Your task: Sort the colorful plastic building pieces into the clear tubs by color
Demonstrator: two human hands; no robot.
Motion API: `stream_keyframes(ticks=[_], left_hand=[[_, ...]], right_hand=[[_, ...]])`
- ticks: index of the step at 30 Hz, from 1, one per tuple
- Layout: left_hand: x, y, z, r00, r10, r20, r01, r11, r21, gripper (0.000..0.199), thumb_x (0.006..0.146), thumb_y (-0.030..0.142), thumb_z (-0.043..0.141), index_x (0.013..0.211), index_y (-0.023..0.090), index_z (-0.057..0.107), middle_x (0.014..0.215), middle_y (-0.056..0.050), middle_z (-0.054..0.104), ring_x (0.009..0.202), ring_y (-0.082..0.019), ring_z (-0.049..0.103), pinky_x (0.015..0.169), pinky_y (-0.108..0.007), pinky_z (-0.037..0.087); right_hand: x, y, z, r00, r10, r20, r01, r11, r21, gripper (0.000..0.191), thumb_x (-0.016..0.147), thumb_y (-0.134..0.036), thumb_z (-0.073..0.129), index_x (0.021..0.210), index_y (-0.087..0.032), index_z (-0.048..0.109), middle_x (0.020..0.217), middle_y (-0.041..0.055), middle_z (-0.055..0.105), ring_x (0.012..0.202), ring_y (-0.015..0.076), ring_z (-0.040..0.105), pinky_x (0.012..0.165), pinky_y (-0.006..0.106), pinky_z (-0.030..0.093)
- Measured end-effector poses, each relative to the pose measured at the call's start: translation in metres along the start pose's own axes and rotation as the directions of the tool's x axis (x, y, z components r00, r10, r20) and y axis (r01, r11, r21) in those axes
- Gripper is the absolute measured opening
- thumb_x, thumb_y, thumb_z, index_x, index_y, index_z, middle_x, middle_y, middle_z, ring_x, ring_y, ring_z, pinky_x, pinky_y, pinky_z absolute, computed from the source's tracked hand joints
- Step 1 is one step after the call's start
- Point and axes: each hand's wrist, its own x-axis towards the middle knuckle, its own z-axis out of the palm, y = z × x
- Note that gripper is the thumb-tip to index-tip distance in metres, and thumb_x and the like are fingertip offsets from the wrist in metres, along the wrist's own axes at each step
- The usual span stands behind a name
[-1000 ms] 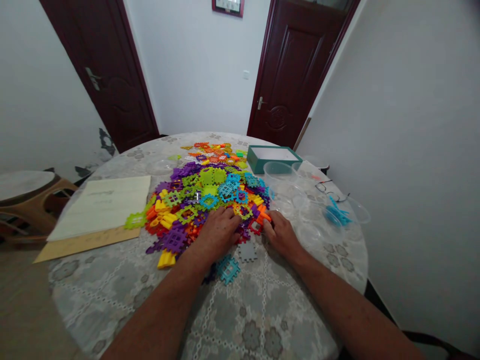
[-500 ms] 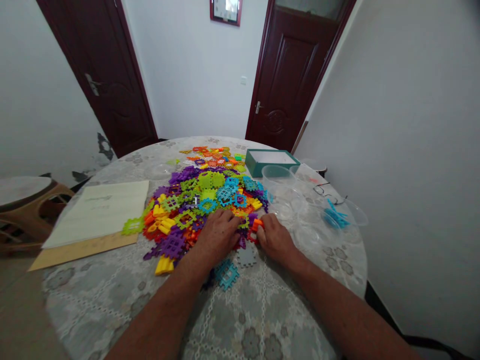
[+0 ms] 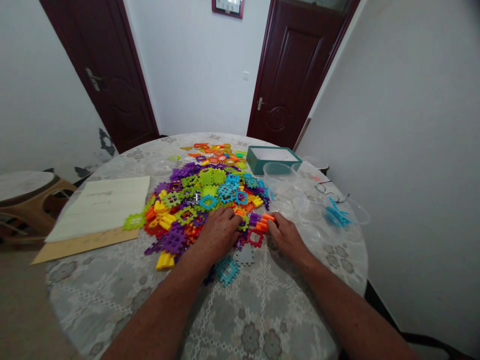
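A mixed heap of plastic building pieces (image 3: 210,190) covers the middle of the table. On its near side rests my left hand (image 3: 221,229), fingers curled down among the pieces; what they grip is hidden. At the heap's right edge, my right hand (image 3: 288,236) pinches an orange plastic block (image 3: 265,223). Against that block lies a purple block (image 3: 255,219); I cannot tell whether they are joined. A red square frame piece (image 3: 255,238) lies just below, beside a grey square piece (image 3: 245,254). Closer to me is a blue lattice piece (image 3: 227,270).
Clear plastic tubs (image 3: 279,175) stand right of the heap, with a green box (image 3: 273,159) behind. Farther right are blue sticks (image 3: 337,214) and eyeglasses (image 3: 330,187). A paper sheet (image 3: 101,200) lies at left above a tan strip (image 3: 86,245). A stool (image 3: 33,200) stands beyond the table.
My right hand has shifted slightly right with the orange block, and the purple block and red frame now show more. My left hand stays nearly in place. The view has tilted a little.
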Motion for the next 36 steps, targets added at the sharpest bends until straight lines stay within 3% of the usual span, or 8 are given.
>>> stream_keyframes(ticks=[4, 7, 13, 20, 26, 30, 36], left_hand=[[0.001, 0.000, 0.001, 1.000, -0.004, 0.004, 0.004, 1.000, -0.001, 0.021, 0.093, 0.027, 0.069, 0.115, 0.024, 0.068, 0.119, -0.010, 0.065, 0.117, -0.030, 0.055, 0.099, -0.046, 0.046], [0.001, -0.001, 0.002, 1.000, -0.007, 0.003, 0.007, 1.000, -0.004, 0.025, 0.093, 0.027, 0.071, 0.117, 0.025, 0.068, 0.120, -0.009, 0.065, 0.118, -0.030, 0.055, 0.099, -0.046, 0.045], [0.000, 0.000, 0.004, 1.000, -0.002, -0.001, 0.002, 1.000, -0.005, 0.025, 0.093, 0.028, 0.071, 0.117, 0.026, 0.068, 0.120, -0.009, 0.065, 0.119, -0.030, 0.055, 0.099, -0.046, 0.045], [0.000, 0.001, 0.002, 1.000, -0.006, 0.013, 0.006, 1.000, -0.005, 0.024, 0.093, 0.029, 0.071, 0.117, 0.026, 0.067, 0.121, -0.009, 0.065, 0.120, -0.030, 0.054, 0.099, -0.046, 0.045], [0.000, 0.001, 0.000, 1.000, -0.008, 0.016, 0.008, 1.000, -0.007, 0.024, 0.093, 0.027, 0.070, 0.117, 0.025, 0.067, 0.122, -0.009, 0.066, 0.120, -0.031, 0.055, 0.100, -0.046, 0.045], [0.001, 0.000, 0.002, 1.000, -0.012, 0.008, 0.012, 1.000, -0.016, 0.025, 0.092, 0.023, 0.069, 0.116, 0.026, 0.067, 0.121, -0.008, 0.066, 0.119, -0.030, 0.055, 0.100, -0.046, 0.045], [0.000, 0.000, 0.001, 1.000, -0.007, 0.000, 0.007, 0.999, -0.048, 0.029, 0.089, 0.023, 0.072, 0.117, 0.028, 0.066, 0.122, -0.008, 0.065, 0.121, -0.029, 0.055, 0.102, -0.045, 0.045]], right_hand=[[0.002, 0.005, 0.007, 0.997, -0.081, 0.004, 0.081, 0.989, -0.121, 0.025, 0.101, -0.028, 0.045, 0.096, -0.019, 0.068, 0.096, 0.0084, 0.069, 0.093, 0.0219, 0.063, 0.084, 0.031, 0.045], [0.003, 0.009, 0.010, 0.994, -0.101, 0.035, 0.105, 0.982, -0.159, 0.025, 0.101, -0.025, 0.049, 0.109, -0.017, 0.071, 0.106, 0.0107, 0.070, 0.104, 0.0225, 0.063, 0.094, 0.031, 0.045], [0.001, 0.008, 0.012, 0.989, -0.101, 0.108, 0.121, 0.973, -0.198, 0.026, 0.101, -0.029, 0.055, 0.115, -0.018, 0.073, 0.109, 0.0099, 0.069, 0.105, 0.0224, 0.062, 0.095, 0.031, 0.044], [-0.002, 0.003, 0.006, 0.990, -0.101, 0.094, 0.105, 0.994, -0.038, 0.012, 0.091, -0.029, 0.065, 0.099, -0.020, 0.066, 0.096, 0.0039, 0.068, 0.087, 0.0195, 0.060, 0.076, 0.029, 0.045], [-0.005, -0.007, 0.005, 0.989, -0.050, 0.137, 0.029, 0.989, 0.148, 0.014, 0.085, -0.025, 0.065, 0.099, -0.023, 0.061, 0.085, -0.0015, 0.068, 0.073, 0.0166, 0.060, 0.065, 0.027, 0.043], [-0.009, -0.025, -0.013, 0.987, -0.077, 0.138, 0.047, 0.977, 0.210, 0.017, 0.090, -0.027, 0.061, 0.106, -0.023, 0.065, 0.090, 0.0000, 0.070, 0.075, 0.0175, 0.062, 0.068, 0.028, 0.047], [0.000, -0.047, -0.070, 0.983, -0.134, 0.125, 0.118, 0.985, 0.123, 0.029, 0.096, -0.030, 0.057, 0.121, -0.024, 0.068, 0.103, 0.0046, 0.074, 0.084, 0.0189, 0.067, 0.074, 0.030, 0.052]])
